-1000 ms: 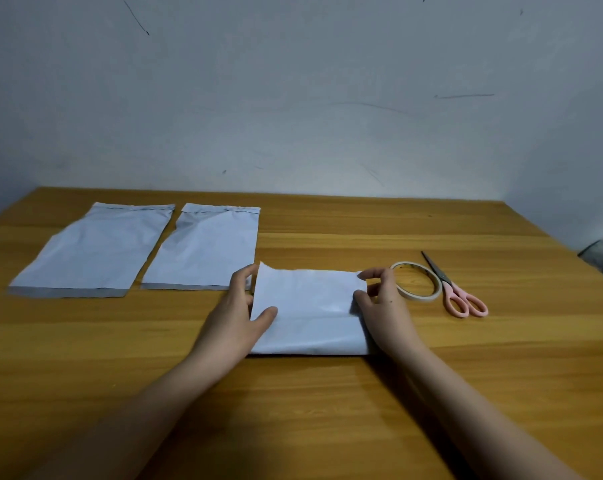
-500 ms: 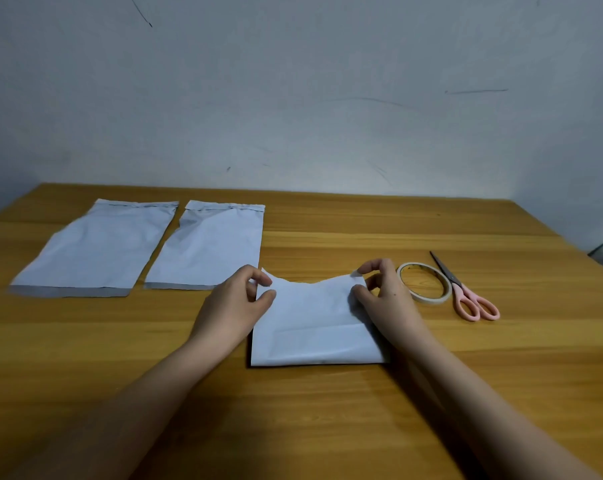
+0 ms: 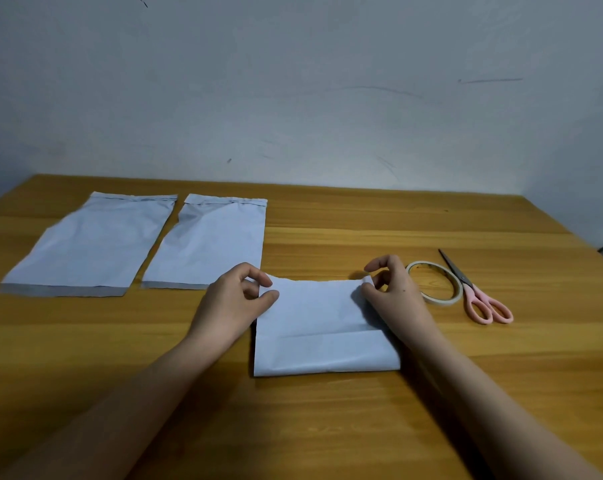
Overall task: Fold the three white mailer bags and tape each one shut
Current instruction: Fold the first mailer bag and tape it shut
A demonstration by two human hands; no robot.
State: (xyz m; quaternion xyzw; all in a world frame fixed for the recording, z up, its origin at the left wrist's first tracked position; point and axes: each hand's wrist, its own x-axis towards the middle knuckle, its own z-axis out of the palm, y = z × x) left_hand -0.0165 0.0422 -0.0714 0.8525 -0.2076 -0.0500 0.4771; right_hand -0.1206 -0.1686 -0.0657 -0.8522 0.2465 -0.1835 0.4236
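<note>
- The left hand (image 3: 236, 304) pinches the far left corner of the folded bag (image 3: 322, 332): its thumb lies on top of the sheet and its curled fingers (image 3: 258, 277) sit at the far edge, closed down to the thickness of the plastic.
- The right hand (image 3: 395, 292) pinches the far right corner in the same way, thumb and forefinger nearly together on the sheet; its other fingers are curled loosely above and hold nothing else.
- Between the two pinches the far edge of the folded bag sags a little, while the near fold lies flat on the desk (image 3: 328, 427), straight in front of the person.
- The bag looks very light, thin and limp, probably slick plastic: it is likely to spring open unless the crease is pressed down, and it may slide on the wood.
- The corners are a sensible place to hold it, because that keeps the edge taut and square while it is brought over.
- Two flat bags (image 3: 95, 245) lie side by side at the far left of the desk, not yet folded; the nearer one (image 3: 211, 242) reaches close to the left hand.
- A tape roll (image 3: 433, 282) lies just beside the right hand, with pink scissors (image 3: 477, 292) touching or just past its far side.
</note>
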